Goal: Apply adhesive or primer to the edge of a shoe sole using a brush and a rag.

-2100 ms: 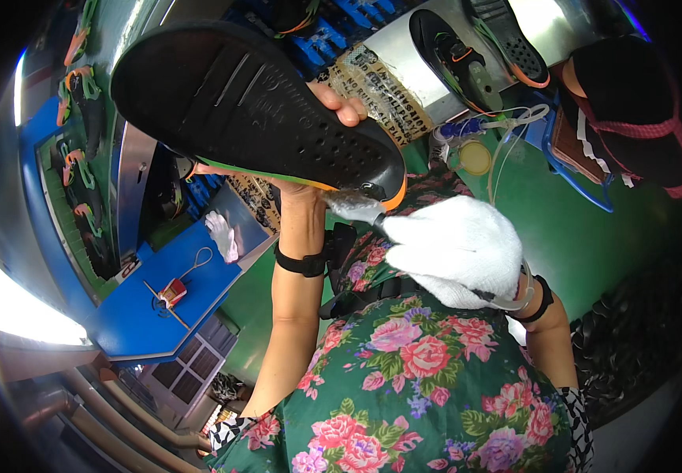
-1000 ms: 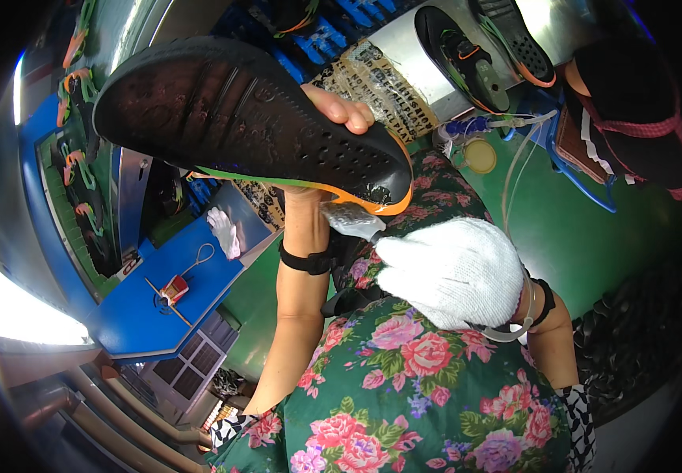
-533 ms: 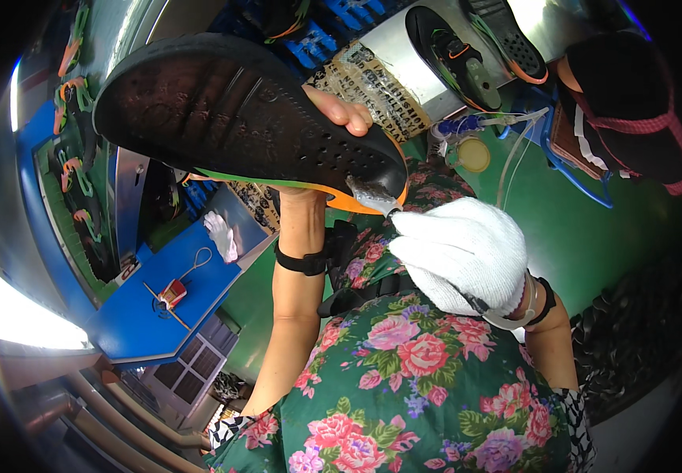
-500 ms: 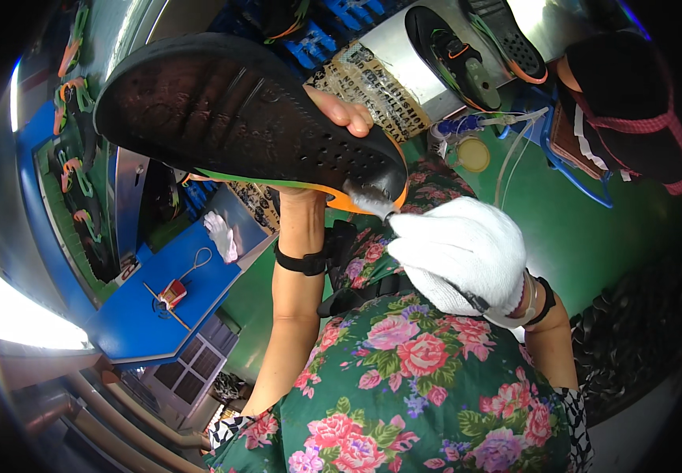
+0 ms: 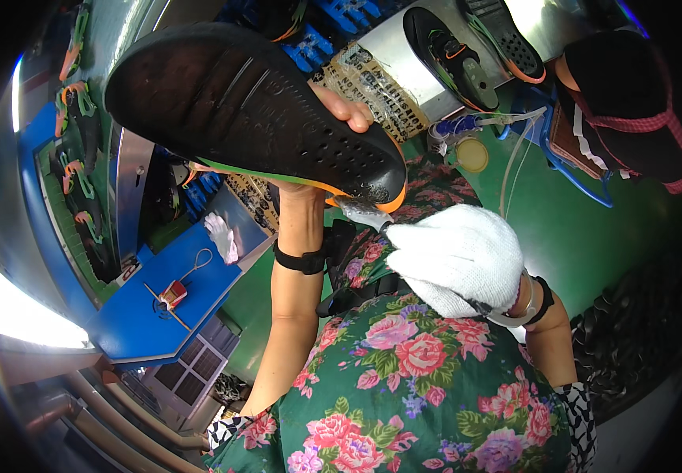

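Observation:
My left hand [image 5: 345, 109] grips a black shoe [image 5: 238, 110] near its heel end, fingers over the far edge and palm beneath. The shoe's underside faces me, with small holes toward the heel and a green-and-orange rim. In a white knit glove, my right hand [image 5: 459, 256] is closed on a small brush [image 5: 363, 211], its handle mostly hidden in the fingers. The pale bristles touch the orange rim at the heel, beside a wet-looking patch on the underside.
Two more shoes [image 5: 451, 59] rest on the metal surface at the far right. A blue table [image 5: 140, 315] at left holds a white glove [image 5: 221, 236]. A person [image 5: 624, 110] in black with a red strap sits at right, near a yellow round lid [image 5: 472, 155].
The brush has slid from the heel's underside leftward and down to the orange rim. The shoe has shifted slightly right and tilted a little.

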`<action>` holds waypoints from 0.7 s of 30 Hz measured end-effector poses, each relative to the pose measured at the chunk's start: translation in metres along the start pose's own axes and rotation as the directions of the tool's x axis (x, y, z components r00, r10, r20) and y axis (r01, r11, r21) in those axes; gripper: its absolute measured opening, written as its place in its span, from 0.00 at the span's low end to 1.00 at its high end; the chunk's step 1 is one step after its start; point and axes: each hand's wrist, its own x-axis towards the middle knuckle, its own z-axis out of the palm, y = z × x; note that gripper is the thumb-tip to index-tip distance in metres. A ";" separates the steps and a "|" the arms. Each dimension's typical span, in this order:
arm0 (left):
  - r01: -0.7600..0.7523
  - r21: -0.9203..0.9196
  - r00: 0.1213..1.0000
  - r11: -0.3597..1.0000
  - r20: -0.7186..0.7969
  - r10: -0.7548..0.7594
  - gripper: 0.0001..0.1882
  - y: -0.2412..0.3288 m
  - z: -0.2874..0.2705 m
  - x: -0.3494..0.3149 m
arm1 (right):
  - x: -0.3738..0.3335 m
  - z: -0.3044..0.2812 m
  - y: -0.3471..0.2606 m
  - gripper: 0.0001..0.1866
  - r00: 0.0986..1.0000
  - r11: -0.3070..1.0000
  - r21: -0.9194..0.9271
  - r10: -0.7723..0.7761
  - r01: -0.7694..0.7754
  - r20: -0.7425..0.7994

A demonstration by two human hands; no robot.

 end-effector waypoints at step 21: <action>0.084 -0.010 0.995 0.996 -0.056 -0.085 0.52 -0.003 0.011 0.001 | -0.004 -0.007 0.004 0.14 0.999 0.999 -0.034 0.009 -0.010 -0.038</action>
